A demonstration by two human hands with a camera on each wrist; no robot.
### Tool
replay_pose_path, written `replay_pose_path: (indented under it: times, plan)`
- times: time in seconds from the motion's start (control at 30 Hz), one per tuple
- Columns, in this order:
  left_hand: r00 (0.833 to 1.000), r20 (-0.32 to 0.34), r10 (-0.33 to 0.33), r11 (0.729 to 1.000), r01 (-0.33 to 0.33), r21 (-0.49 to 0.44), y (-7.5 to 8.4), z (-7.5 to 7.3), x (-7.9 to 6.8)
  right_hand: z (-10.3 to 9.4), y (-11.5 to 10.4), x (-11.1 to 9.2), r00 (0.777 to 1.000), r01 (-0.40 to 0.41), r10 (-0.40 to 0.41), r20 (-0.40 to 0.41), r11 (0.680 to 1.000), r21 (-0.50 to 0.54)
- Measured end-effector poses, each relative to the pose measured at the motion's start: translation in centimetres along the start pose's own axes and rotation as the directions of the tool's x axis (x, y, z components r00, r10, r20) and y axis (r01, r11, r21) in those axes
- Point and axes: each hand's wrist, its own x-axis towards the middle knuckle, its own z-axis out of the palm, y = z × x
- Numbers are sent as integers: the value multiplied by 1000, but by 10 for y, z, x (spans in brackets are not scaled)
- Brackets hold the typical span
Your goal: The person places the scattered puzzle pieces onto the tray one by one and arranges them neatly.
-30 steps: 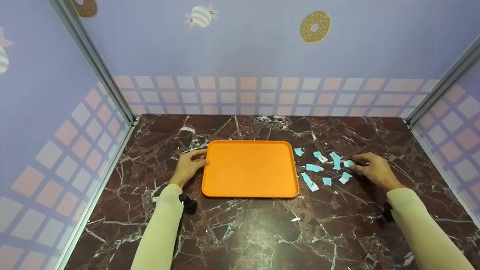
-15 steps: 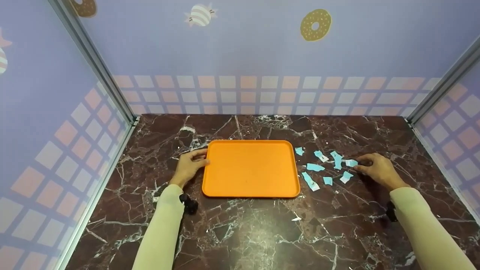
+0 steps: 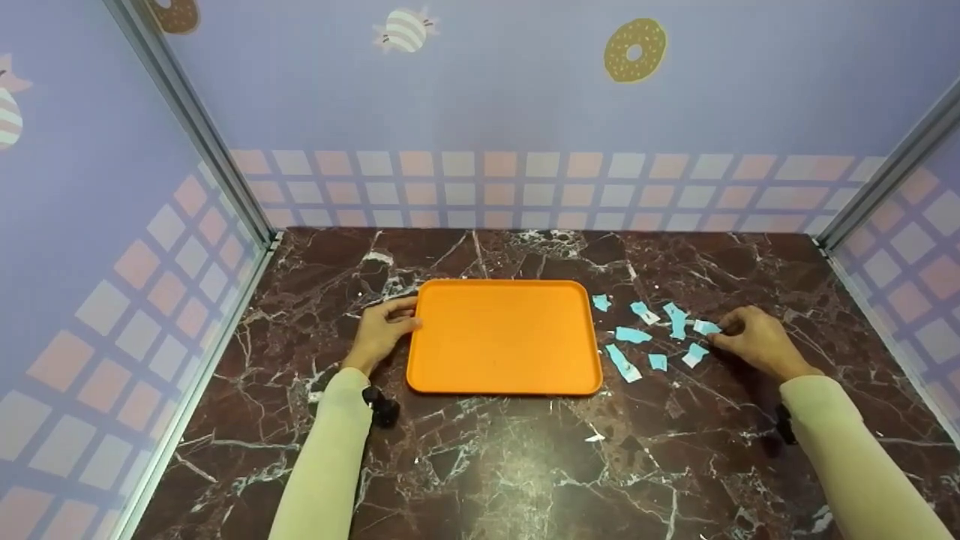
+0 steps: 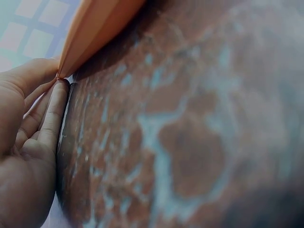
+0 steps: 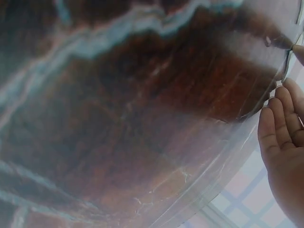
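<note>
Blue pieces: we count eight torn blue pieces [image 3: 678, 322], some patched with white, lying apart on the counter just right of the tray; the spacing, we judge, leaves each one reachable singly.
Rightmost piece: the rightmost piece [image 3: 706, 327] lies at the fingertips of the right hand [image 3: 759, 343].
Right fingers: curved towards that piece, with little space between thumb and forefinger; the right wrist view does not show the paper, so we cannot tell whether they pinch it.
Orange tray: the orange tray [image 3: 504, 337] lies flat beside the pieces, its long sides running left to right, presumably so that its surface is within reach of both sides.
Left fingers: the left hand [image 3: 375, 335] pinches the tray's left rim between thumb and fingers, a hold that would keep it from sliding.
Counter: dark veined counter [image 3: 517, 480], with a small white scrap [image 3: 595, 438] in front of the tray.
Surround: purple wall panels [image 3: 510, 97] with checks and sweets.
</note>
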Motion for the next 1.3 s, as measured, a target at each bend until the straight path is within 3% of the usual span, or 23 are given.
replay_pose_path:
  times: [0.43, 1.0, 1.3]
  plan:
    - [1000, 7, 8, 1000, -8, 1, 2, -1, 0, -4, -1, -9, 999, -19, 21, -35, 999, 47]
    - [1000, -3, 17, 1000, -17, -1, 0, -2, -1, 2, -27, 0, 980, 100, -87, -177, 993, 65]
    - [1000, -5, 15, 1000, -15, -13, 1, 0, -1, 7, -50, 3, 972, 159, -141, -186, 984, 85]
